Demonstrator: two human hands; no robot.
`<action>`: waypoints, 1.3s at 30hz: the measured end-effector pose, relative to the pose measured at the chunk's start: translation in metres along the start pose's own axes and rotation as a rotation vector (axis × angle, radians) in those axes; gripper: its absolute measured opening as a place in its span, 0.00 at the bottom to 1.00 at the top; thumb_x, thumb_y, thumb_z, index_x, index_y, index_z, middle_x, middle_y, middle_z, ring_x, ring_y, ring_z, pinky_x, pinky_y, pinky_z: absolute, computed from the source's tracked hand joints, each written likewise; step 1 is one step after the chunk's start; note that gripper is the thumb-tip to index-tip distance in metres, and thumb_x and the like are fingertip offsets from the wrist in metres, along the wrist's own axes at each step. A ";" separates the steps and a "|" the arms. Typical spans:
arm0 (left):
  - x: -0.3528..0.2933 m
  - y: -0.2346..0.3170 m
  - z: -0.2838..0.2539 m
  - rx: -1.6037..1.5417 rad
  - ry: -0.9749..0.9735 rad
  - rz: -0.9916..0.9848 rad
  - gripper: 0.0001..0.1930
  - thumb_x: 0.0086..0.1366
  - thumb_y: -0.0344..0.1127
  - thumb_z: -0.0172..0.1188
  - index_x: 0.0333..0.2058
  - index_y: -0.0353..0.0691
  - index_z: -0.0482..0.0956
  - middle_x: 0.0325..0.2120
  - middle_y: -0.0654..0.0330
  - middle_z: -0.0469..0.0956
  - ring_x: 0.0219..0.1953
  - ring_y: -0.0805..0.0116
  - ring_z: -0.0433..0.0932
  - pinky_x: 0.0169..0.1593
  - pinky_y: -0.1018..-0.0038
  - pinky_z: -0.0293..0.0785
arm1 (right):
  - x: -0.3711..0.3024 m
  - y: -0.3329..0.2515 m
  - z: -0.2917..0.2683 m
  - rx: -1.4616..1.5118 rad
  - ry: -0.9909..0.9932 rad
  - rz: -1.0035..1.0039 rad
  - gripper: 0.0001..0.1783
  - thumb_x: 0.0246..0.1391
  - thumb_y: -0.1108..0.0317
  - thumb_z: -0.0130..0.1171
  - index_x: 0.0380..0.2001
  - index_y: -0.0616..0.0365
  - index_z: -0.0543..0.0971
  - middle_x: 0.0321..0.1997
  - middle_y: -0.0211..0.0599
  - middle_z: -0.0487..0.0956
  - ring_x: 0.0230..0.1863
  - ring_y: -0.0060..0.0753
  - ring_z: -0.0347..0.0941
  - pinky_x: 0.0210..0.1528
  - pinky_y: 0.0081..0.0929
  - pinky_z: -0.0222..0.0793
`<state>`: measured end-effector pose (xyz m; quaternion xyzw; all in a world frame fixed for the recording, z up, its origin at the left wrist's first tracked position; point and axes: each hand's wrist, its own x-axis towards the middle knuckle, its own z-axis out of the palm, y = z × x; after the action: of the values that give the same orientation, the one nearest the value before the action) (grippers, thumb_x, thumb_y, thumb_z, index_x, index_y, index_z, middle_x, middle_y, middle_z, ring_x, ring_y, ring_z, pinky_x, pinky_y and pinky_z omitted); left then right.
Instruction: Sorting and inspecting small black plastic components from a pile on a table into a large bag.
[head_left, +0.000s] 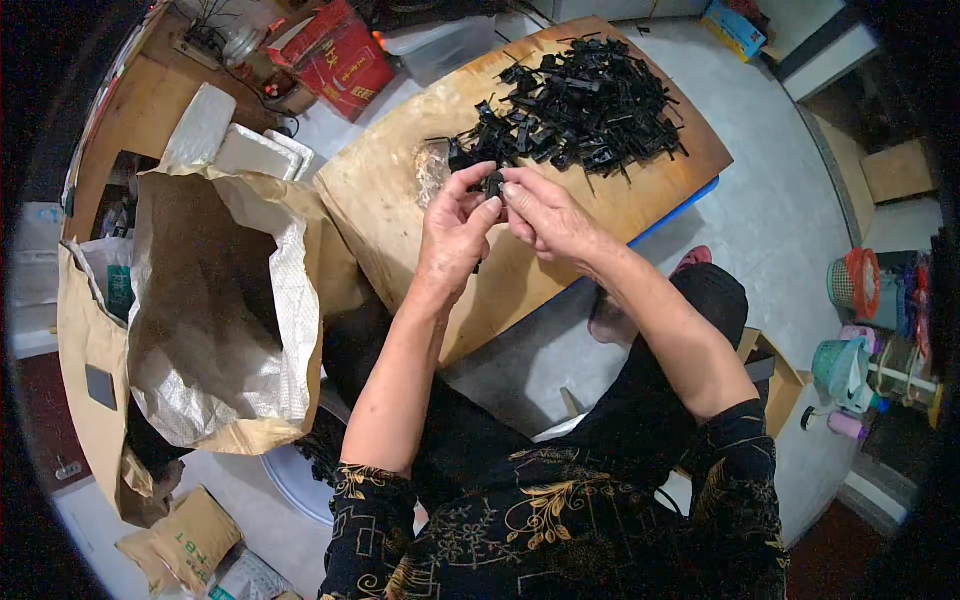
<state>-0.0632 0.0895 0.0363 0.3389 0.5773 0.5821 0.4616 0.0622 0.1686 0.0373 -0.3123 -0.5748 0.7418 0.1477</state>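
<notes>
Over the near part of a wooden table [375, 165], both my hands meet around a small black plastic part [494, 184]. My left hand [458, 225] pinches it between thumb and fingers. From the other side my right hand [548, 212] grips it with thumb and forefinger. Much of the part is hidden by the fingers. Just beyond my hands lies a large heap of similar black plastic parts [590, 105]. Beside my left fingers rests a small clump of clear plastic scraps [432, 172].
A big brown paper sack [305, 330] with a white woven lining stands open at my left. Behind it are white foam boxes [255, 155], with a red carton [335, 60] farther back. Baskets [845, 285] hang at the right. Smaller sacks [190, 540] lie on the floor, lower left.
</notes>
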 end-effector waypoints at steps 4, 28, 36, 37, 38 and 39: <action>0.000 0.001 0.004 0.007 0.031 -0.013 0.18 0.59 0.28 0.52 0.49 0.40 0.66 0.24 0.65 0.73 0.16 0.86 0.64 0.14 0.88 0.56 | 0.004 0.000 0.004 0.001 -0.010 -0.033 0.21 0.59 0.56 0.41 0.51 0.58 0.63 0.16 0.23 0.63 0.13 0.14 0.55 0.10 0.16 0.51; -0.054 0.020 -0.007 0.159 0.230 0.079 0.15 0.62 0.28 0.47 0.48 0.37 0.64 0.26 0.60 0.72 0.20 0.81 0.66 0.22 0.85 0.62 | 0.040 -0.004 -0.049 -0.550 -0.001 -0.174 0.17 0.50 0.53 0.50 0.30 0.57 0.74 0.20 0.32 0.72 0.18 0.27 0.66 0.22 0.25 0.63; -0.235 0.020 -0.073 0.732 0.473 0.160 0.14 0.63 0.26 0.43 0.48 0.37 0.63 0.27 0.63 0.70 0.20 0.82 0.61 0.23 0.86 0.60 | 0.016 0.040 -0.030 -1.302 0.160 -0.105 0.16 0.47 0.58 0.49 0.30 0.60 0.73 0.31 0.53 0.75 0.36 0.53 0.72 0.38 0.45 0.66; -0.257 0.005 -0.098 0.968 0.530 0.254 0.14 0.63 0.25 0.43 0.48 0.35 0.64 0.28 0.62 0.70 0.21 0.80 0.63 0.26 0.83 0.63 | 0.019 0.044 -0.024 -1.297 0.162 -0.087 0.14 0.48 0.60 0.48 0.28 0.61 0.72 0.31 0.54 0.74 0.36 0.54 0.71 0.37 0.46 0.66; -0.277 -0.006 -0.112 0.999 0.603 0.116 0.13 0.62 0.26 0.44 0.46 0.36 0.65 0.29 0.54 0.72 0.25 0.68 0.69 0.29 0.76 0.66 | 0.024 0.050 -0.021 -1.290 0.156 -0.074 0.13 0.48 0.62 0.46 0.27 0.61 0.72 0.30 0.54 0.74 0.36 0.54 0.71 0.36 0.47 0.66; -0.296 -0.013 -0.124 1.027 0.694 -0.026 0.13 0.61 0.26 0.45 0.45 0.37 0.66 0.30 0.45 0.74 0.28 0.56 0.75 0.33 0.68 0.69 | 0.023 0.049 -0.015 -1.272 0.164 -0.103 0.11 0.48 0.65 0.45 0.26 0.62 0.71 0.29 0.55 0.74 0.34 0.55 0.71 0.35 0.47 0.65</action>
<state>-0.0749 -0.2312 0.0516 0.3014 0.9044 0.3004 0.0318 0.0615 0.1790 -0.0179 -0.3667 -0.9034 0.2218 0.0125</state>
